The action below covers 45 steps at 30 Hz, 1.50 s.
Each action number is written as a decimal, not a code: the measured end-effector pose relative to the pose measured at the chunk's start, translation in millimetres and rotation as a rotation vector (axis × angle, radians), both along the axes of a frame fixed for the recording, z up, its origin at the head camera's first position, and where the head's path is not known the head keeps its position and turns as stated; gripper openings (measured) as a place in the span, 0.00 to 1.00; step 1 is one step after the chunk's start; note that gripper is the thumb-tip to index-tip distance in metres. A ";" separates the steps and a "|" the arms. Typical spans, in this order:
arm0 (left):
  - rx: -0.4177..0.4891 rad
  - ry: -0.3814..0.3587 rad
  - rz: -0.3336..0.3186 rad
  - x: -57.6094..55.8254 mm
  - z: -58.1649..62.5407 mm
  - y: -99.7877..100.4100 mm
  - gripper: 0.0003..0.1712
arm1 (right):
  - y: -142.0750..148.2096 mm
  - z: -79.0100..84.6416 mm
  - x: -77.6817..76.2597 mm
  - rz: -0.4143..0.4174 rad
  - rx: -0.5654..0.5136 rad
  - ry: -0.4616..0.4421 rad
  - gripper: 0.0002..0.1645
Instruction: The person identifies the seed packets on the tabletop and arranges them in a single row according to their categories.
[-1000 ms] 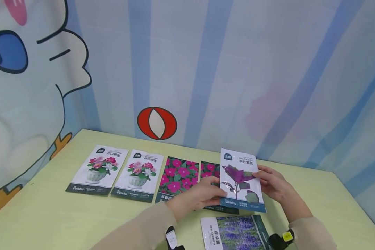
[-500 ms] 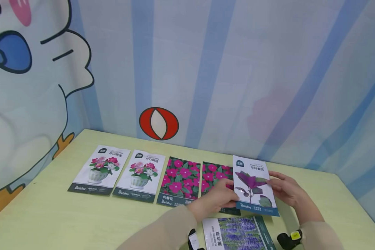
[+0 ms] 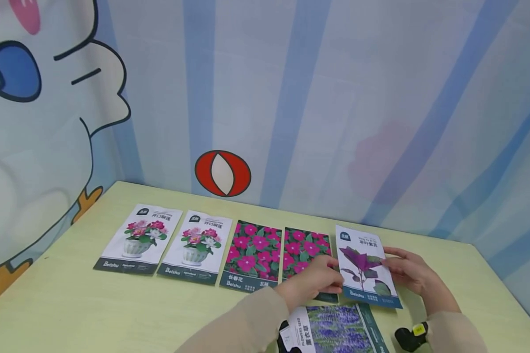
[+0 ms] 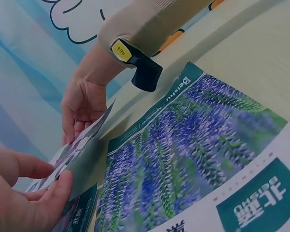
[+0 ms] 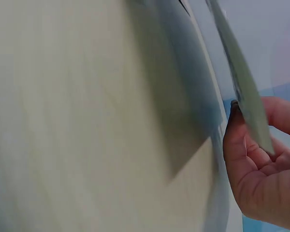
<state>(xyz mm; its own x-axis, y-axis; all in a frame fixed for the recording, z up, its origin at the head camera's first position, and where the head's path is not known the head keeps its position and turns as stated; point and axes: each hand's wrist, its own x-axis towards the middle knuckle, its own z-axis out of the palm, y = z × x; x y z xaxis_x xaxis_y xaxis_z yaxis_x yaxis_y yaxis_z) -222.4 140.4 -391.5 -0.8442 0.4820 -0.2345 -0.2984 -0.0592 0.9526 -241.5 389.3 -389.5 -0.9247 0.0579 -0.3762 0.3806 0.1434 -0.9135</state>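
Note:
Both hands hold a white seed packet with a purple-leaved plant on its front, at the right end of a row of packets. My left hand pinches its left edge between thumb and fingers, as the left wrist view also shows. On the opposite edge my right hand pinches it; in the right wrist view the packet's thin edge is raised off the table. Just left lies a pink-flowered packet, partly hidden by my left hand. Nearer to me, a lavender seed packet lies sideways, partly covered by the left sleeve.
Another pink-flowered packet and two white packets with potted flowers, one beside it and one at the far left, lie in the row. The pale yellow table ends at a printed curtain behind.
Both hands have shifted right and slightly toward me with the purple-leaved packet, and lowered it. More of the pink-flowered packet beside it is uncovered.

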 end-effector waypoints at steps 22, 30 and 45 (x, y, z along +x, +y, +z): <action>-0.034 0.042 -0.067 -1.0 0.3 -7.7 0.16 | 4.9 -2.3 -1.2 -0.011 0.257 0.020 0.36; -0.036 0.049 -0.086 -3.1 4.2 -18.0 0.15 | -0.6 9.5 1.7 0.046 0.480 0.028 0.26; -0.230 0.150 -0.202 -10.4 31.1 -103.6 0.17 | 21.9 19.2 48.0 0.073 0.351 -0.114 0.20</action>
<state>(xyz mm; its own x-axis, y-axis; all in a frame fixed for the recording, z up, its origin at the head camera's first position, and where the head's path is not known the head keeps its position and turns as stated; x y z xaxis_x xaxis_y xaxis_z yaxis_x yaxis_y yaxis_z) -232.8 36.8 -360.4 -0.7703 0.5921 -0.2368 -0.1377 0.2082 0.9683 -193.5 411.2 -370.3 -0.8847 0.1372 -0.4455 0.4539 0.4708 -0.7565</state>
